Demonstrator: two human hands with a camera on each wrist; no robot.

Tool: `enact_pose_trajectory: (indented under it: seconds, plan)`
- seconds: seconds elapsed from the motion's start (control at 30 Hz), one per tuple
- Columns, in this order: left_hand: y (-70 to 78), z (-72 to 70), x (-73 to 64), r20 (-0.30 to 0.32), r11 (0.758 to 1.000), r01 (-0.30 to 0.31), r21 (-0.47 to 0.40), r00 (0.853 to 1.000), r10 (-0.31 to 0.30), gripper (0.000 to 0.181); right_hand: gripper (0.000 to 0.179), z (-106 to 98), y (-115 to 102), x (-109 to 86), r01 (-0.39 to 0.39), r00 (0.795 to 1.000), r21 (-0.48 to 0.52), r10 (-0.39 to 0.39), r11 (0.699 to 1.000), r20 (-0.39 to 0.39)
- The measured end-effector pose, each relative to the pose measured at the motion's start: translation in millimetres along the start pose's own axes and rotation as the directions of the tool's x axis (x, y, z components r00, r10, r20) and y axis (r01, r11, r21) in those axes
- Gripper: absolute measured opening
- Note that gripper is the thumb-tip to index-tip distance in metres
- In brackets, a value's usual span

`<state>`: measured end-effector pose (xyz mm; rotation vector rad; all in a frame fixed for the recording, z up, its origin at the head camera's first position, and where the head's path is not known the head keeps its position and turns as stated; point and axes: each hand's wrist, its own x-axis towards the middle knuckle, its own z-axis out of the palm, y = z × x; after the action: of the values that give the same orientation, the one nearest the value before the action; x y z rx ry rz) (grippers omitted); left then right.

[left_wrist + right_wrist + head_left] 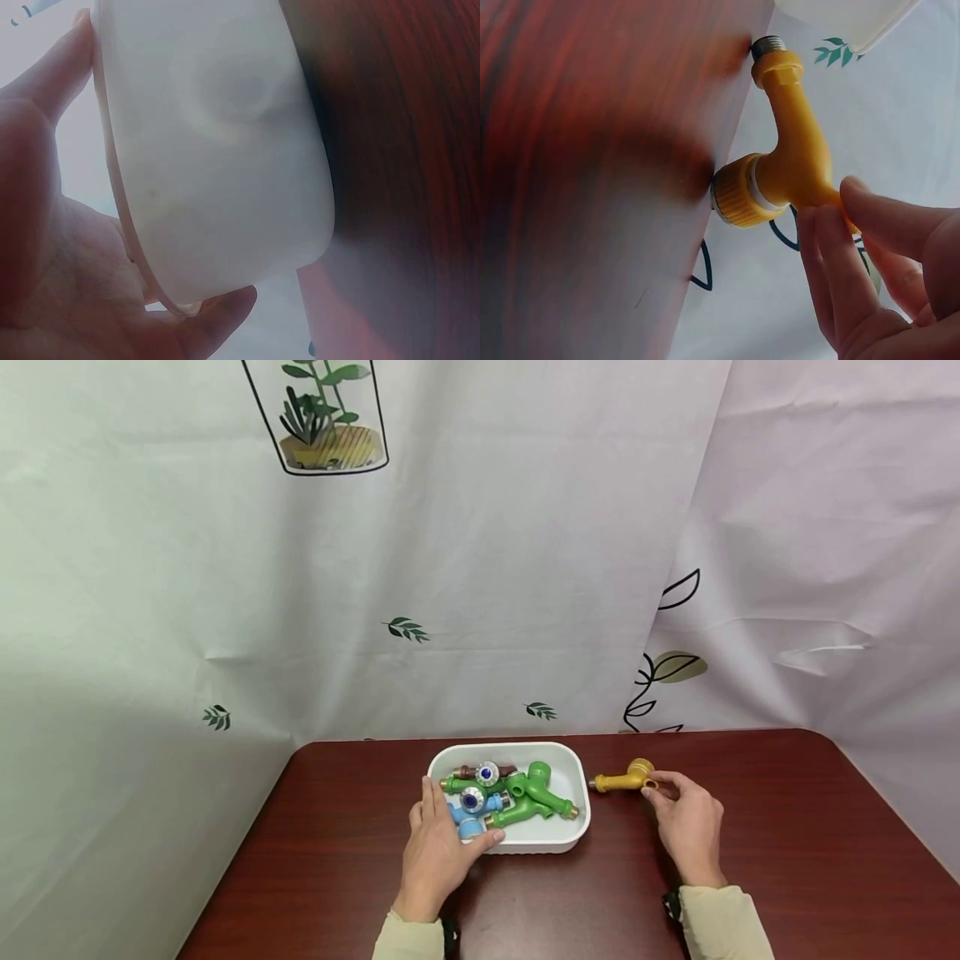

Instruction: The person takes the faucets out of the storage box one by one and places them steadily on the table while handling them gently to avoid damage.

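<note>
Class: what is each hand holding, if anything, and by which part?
The right hand pinches the yellow tap by its narrow end, away from its thread; the left hand rests on the white tub's rim.

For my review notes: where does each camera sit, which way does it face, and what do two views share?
Head: worn on the person's head, facing forward and down at the table, white tub of taps, yellow tap and patterned cloth; left hand, right hand and sleeves show.
Left wrist: worn there, facing the tub's outer wall close up; part of the left hand shows at its rim.
Right wrist: worn there, facing the yellow tap close up; the right hand shows, pinching it.
Shared: head and right wrist both show the yellow tap.
</note>
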<state>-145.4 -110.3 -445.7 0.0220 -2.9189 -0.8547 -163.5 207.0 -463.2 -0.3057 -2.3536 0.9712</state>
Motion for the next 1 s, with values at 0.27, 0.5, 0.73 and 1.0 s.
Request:
enact_pose_trajectory:
  seconds: [0.27, 0.5, 0.73, 1.0]
  plan:
    - [-0.6, 0.2, -0.3, 0.002, 1.0, 0.002, 0.003, 1.0, -0.002, 0.127, 0.02, -2.8, 0.8, 1.9, -0.047, 0.997, 0.037, 0.044, 0.998, 0.066]
    - [-1.0, 0.4, 0.5, 0.006, 1.0, 0.001, 0.002, 1.0, -0.001, 0.127, 0.024, -7.1, 0.2, 3.8, -0.143, 0.977, 0.021, 0.138, 0.989, 0.161]
    - [-1.0, 0.4, 0.2, -0.003, 1.0, -0.013, 0.0, 1.0, 0.013, 0.127, 0.034, -10.4, -0.3, 6.4, -0.177, 0.932, -0.019, 0.174, 0.984, 0.318]
    - [-0.7, 0.1, -0.6, -0.002, 1.0, -0.019, -0.006, 1.0, 0.019, 0.126, 0.045, -10.2, 2.0, 6.5, -0.16, 0.9, -0.032, 0.159, 0.987, 0.406]
